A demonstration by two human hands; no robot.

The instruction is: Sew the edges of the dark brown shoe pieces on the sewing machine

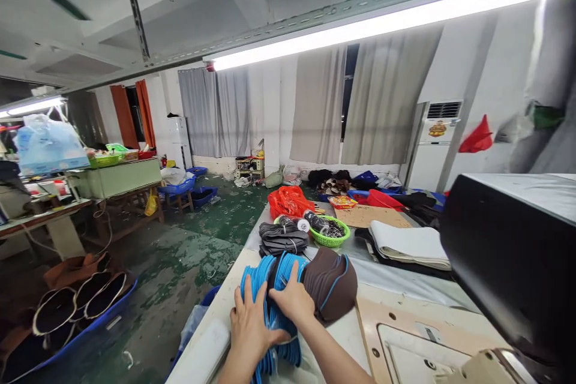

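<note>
A thick stack of dark fabric pieces with bright blue edging [258, 273] lies at the near left edge of the table, with a black band across its middle. My left hand [252, 319] rests on its near left side, fingers spread. On its top right lies my right hand [294, 299], thumb and index finger apart near the black band; its other fingers are partly hidden. Touching the stack on the right is a bundle of dark brown curved pieces [335, 288] with a blue line of trim. A tied dark grey fabric bundle [282, 240] sits just beyond.
A green basket [333, 241] with small dark items, thread spools [302, 225] and a red plastic bag [288, 201] stand farther back. Folded white cloth [407, 240] lies right. A sewing machine [508, 264] fills the right side. A blue tub [85, 336] stands on the floor left.
</note>
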